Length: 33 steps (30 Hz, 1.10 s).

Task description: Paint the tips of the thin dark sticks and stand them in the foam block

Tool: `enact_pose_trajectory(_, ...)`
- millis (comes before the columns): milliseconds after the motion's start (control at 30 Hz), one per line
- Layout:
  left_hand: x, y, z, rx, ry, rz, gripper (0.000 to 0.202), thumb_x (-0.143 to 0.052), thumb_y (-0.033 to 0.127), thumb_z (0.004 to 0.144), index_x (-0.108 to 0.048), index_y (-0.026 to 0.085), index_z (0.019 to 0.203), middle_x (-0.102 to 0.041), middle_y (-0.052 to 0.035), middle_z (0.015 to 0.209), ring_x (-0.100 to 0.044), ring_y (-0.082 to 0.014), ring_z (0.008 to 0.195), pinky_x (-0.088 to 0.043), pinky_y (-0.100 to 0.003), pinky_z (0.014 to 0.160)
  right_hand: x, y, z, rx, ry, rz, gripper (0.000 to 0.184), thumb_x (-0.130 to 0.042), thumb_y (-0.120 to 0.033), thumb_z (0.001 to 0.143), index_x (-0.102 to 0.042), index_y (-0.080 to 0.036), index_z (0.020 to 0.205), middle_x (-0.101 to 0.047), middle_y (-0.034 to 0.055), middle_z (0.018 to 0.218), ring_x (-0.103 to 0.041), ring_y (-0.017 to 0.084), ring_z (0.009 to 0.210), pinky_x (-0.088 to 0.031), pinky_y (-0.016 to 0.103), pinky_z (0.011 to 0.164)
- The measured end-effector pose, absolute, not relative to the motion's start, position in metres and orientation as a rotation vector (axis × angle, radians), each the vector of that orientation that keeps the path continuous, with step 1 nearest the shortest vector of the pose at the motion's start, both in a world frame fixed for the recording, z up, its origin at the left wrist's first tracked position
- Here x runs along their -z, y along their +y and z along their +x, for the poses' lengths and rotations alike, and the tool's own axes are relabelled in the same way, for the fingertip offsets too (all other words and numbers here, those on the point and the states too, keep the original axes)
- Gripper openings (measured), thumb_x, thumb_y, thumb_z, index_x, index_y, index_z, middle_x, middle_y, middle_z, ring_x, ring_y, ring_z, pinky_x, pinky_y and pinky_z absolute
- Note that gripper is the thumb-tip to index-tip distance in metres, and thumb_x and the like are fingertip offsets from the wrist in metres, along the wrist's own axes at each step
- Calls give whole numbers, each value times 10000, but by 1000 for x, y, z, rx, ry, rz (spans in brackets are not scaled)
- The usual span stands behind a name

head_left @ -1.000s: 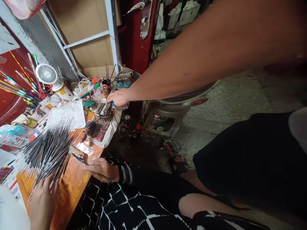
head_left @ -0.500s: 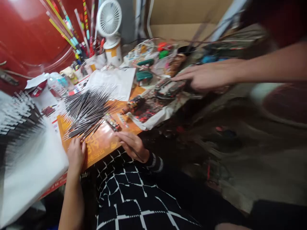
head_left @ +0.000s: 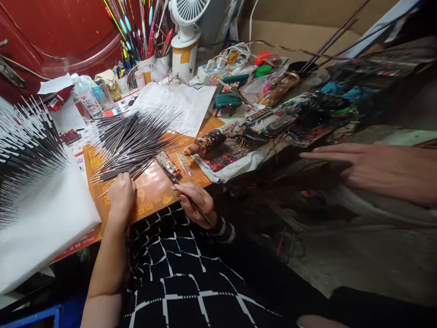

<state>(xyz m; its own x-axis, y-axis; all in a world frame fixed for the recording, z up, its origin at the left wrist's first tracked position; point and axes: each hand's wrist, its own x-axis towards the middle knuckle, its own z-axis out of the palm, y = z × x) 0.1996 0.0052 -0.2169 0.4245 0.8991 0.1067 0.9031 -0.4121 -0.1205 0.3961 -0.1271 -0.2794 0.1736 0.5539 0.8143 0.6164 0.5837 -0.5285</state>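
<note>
My left hand [head_left: 121, 193] is closed at the near edge of a pile of thin dark sticks [head_left: 131, 141]. Its fingers curl over one thin stick [head_left: 103, 194], whose end sticks out to the left. In my right hand [head_left: 198, 204] is a slim dark-handled paintbrush [head_left: 192, 199], gripped like a pen. The brush's tip end points at a small paint-smeared slab [head_left: 168, 165] lying on the orange sheet [head_left: 150, 196]. Beside that slab lies a narrow paint-marked strip [head_left: 185, 165].
A white foam block [head_left: 51, 228] bristling with sticks stands left. Behind are a bottle [head_left: 85, 95], pots of coloured rods [head_left: 147, 66] and a white fan [head_left: 186, 23]. A paint-crusted handled tool [head_left: 206, 142] lies right. Another person's hand [head_left: 382, 168] points from the right.
The other person's hand has pulled back from the cluttered tools, down and to the right. My view has shifted left. My hands stay by the pile and the slab.
</note>
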Motion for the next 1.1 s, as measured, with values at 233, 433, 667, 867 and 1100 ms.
enact_pose_trajectory(233,203,-3,147,393,-1419,-2458,288,-453,264,997,-700,156,1095,-721,-112,976,-617,-238,906,-431,-331,808,276,-133,405,157,-1453,-1083,439,-510,-120,958,-557,-224,1381,-752,76,1041,-729,175,914,-622,325,805)
enact_pose_trajectory(433,198,-23,114,710,-1331,-2396,269,-487,276,1008,-724,169,1078,-748,-87,993,-619,-216,889,-453,-335,879,281,-133,417,242,-1436,-1095,406,-509,-118,960,-566,-216,1350,-748,88,1051,-727,185,926,-621,349,813)
enact_pose_trajectory(667,215,-26,122,862,-1247,-2506,233,-511,265,999,-711,162,1059,-752,-90,974,-641,-200,889,-471,-321,886,284,-130,424,311,-1401,-1100,364,-485,-140,978,-561,-208,1328,-741,99,1046,-724,191,921,-626,376,803)
enact_pose_trajectory(867,229,-7,135,742,-1322,-2478,299,-470,310,1007,-704,151,1100,-741,-110,1015,-643,-229,921,-460,-339,883,275,-127,421,351,-1437,-1083,350,-480,-153,986,-552,-193,1326,-739,95,1031,-715,173,946,-619,326,808)
enact_pose_trajectory(1100,209,12,183,845,-1172,-2649,272,-515,308,978,-672,182,1162,-710,-115,1127,-640,-246,1030,-480,-387,951,270,-134,429,349,-1431,-997,409,-481,-133,982,-514,-177,1388,-730,116,1040,-709,182,948,-622,341,817)
